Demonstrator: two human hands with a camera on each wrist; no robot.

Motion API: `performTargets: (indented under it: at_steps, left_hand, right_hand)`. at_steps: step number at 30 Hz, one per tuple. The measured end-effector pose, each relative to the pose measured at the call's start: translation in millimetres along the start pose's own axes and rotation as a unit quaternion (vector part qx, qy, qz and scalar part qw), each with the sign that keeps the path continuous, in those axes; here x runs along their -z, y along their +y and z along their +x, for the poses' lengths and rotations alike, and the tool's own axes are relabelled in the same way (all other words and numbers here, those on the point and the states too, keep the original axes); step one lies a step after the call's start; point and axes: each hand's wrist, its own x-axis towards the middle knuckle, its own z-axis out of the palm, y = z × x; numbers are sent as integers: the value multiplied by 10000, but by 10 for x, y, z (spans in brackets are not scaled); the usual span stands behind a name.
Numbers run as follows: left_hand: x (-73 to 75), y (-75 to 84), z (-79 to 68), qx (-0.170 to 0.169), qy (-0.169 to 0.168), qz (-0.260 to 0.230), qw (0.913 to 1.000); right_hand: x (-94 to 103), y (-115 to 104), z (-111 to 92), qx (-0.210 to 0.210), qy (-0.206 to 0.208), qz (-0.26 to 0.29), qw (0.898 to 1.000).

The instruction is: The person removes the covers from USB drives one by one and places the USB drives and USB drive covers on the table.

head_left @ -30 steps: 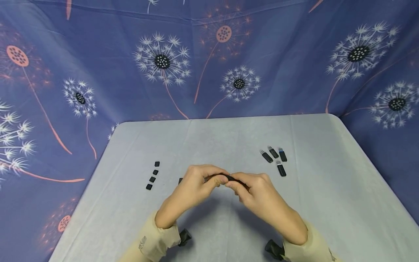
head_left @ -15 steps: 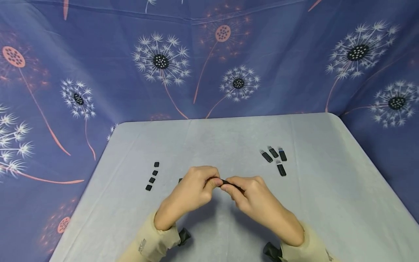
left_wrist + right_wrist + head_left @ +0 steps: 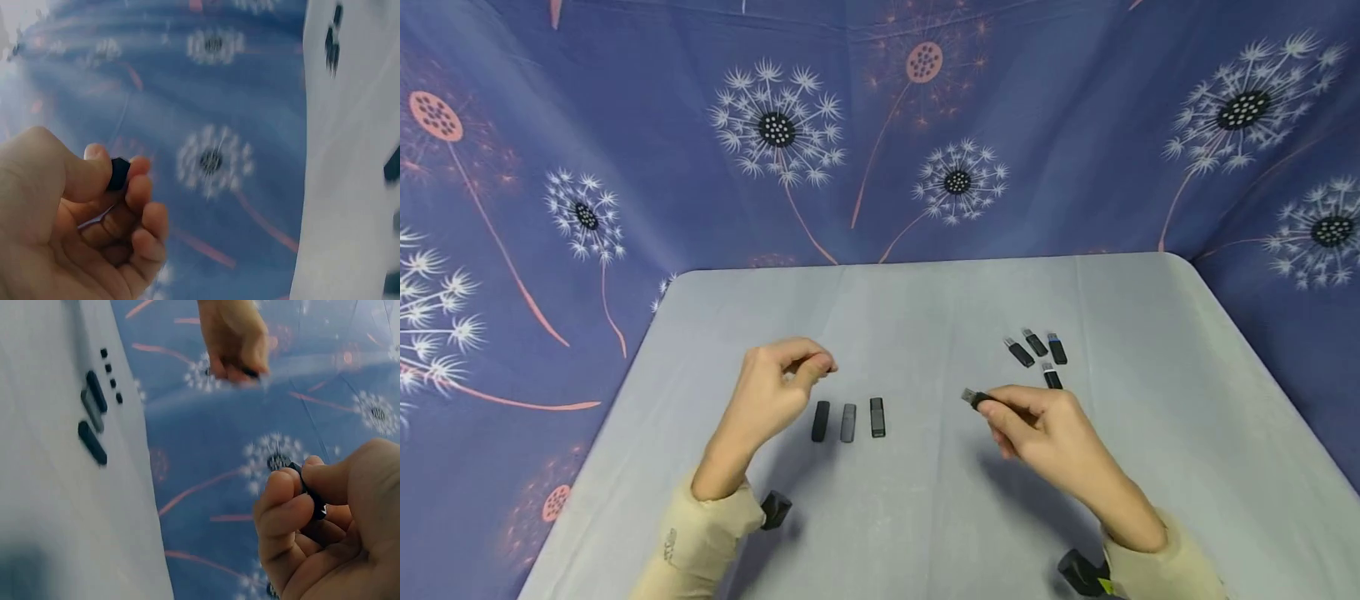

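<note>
Between thumb and fingertips, my left hand (image 3: 775,392) pinches a small black USB stick cap (image 3: 118,174), raised above the table. My right hand (image 3: 1060,425) grips a black USB stick (image 3: 979,400) whose bare metal plug points to the left. The two hands are apart. Below and right of the left hand lie 3 sticks without visible plugs: a black one (image 3: 821,421), a grey one (image 3: 848,422) and a dark one with a grey face (image 3: 877,417). Several small black caps (image 3: 108,367) lie in a row in the right wrist view; the left arm hides them in the head view.
Beyond the right hand, several black USB sticks with bare plugs (image 3: 1019,352) lie in a loose group; the nearest is partly covered by that hand. A pale grey cloth covers the table (image 3: 910,517). Behind it hangs a blue curtain (image 3: 655,100) with dandelion print.
The hands were together on one black stick. Now they have separated: the left hand has moved left with the cap, the right hand right with the stick, its plug showing.
</note>
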Motion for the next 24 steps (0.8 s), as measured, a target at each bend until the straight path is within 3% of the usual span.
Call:
performTargets:
  at_steps: [2,4,11,14,20,24]
  left_hand:
    - [-27,26,24,-134,-374,-188,9990]
    - [-79,16,16,-253,-532,-290,9978]
    - [-99,-41,-37,-349,-130,-271,9989]
    - [-87,-78,-52,-106,-86,-460,9988]
    - [-42,-120,-101,1002,92,-833,9914]
    - [13,-174,-119,1162,210,-682,9907]
  right_hand:
    - [-18,2,40,-93,-210,90,9997]
    - [-52,3,54,-161,-333,87,9993]
    - [-44,32,61,-160,-73,-512,9985]
    - [-15,82,73,104,76,-699,9975]
    - [50,171,95,441,452,-882,9941]
    - [113,217,98,296,588,-939,9934]
